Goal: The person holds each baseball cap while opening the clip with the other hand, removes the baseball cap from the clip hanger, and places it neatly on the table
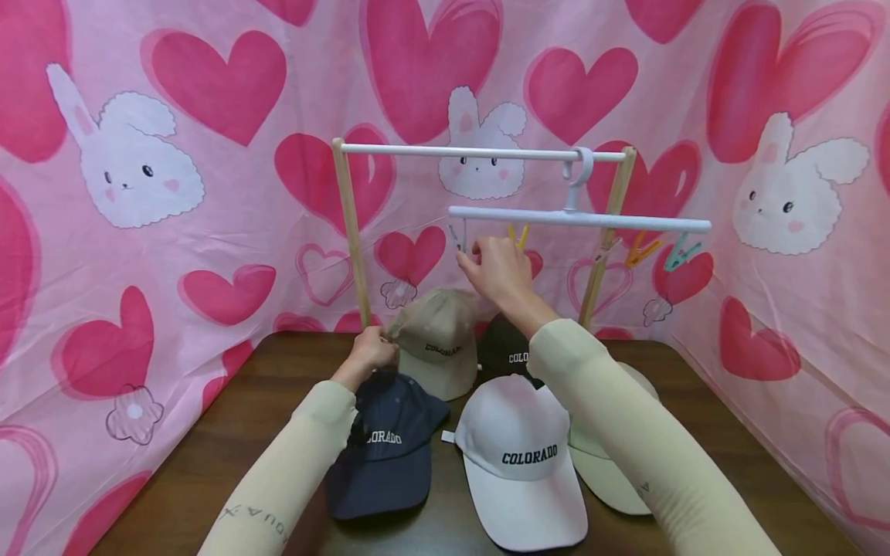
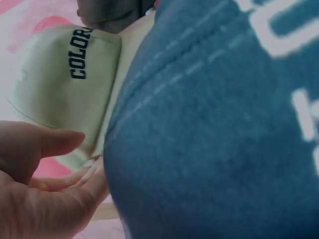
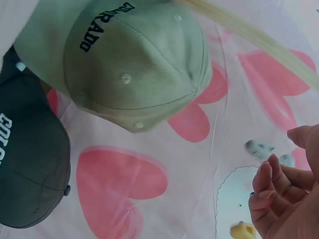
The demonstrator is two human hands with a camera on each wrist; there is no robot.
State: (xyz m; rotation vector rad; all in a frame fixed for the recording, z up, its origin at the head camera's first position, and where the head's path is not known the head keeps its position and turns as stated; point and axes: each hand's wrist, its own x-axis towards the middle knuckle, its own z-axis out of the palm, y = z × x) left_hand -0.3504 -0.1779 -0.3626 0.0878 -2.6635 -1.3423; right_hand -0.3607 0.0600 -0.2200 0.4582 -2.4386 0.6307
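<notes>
My left hand grips the left edge of a beige cap, behind the navy cap. In the left wrist view its thumb lies over the beige crown, with the fingers at the edge; the navy cap hides part of them. My right hand is raised below the left end of a white hanger, right beside a grey clip. In the right wrist view the thumb and fingers stand apart, with blurred pale clips near them.
The hanger hangs from a white rod on a wooden stand. A yellow clip, an orange clip and a teal clip dangle from it. White, black and pale green caps lie on the brown table.
</notes>
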